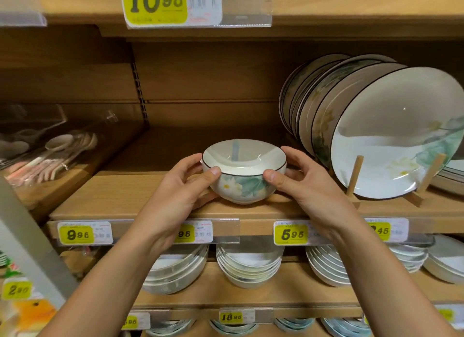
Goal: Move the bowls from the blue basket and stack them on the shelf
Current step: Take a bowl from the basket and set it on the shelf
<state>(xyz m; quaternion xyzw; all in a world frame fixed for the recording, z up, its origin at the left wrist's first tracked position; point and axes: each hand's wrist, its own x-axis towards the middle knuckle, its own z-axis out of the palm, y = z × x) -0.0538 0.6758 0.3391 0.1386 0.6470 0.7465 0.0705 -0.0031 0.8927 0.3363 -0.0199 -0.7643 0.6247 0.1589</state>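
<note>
- The bowl [244, 170], white with a dark rim and a green-and-yellow flower on its side, sits upright at the centre of the frame, at the front of the middle shelf [125, 193]; whether its foot rests on the board or hangs just above it, I cannot tell.
- The left hand [180, 186] cups the bowl's left side, thumb on the rim and fingers curled beneath; the right hand [303, 183] mirrors it on the right side; a two-sided hold likely keeps the glazed ware level and steady while it is set down.
- The spot lies left of centre-right's plates [376, 135], which lean upright in a wooden stand [354, 175]; the gap likely spares them a knock.
- No other bowl stands on this board, so this one looks like the base of the stack; the blue basket is out of view.
- Stacked dishes [248, 263] fill the lower shelf; yellow price tags [75, 233] line the shelf edges.
</note>
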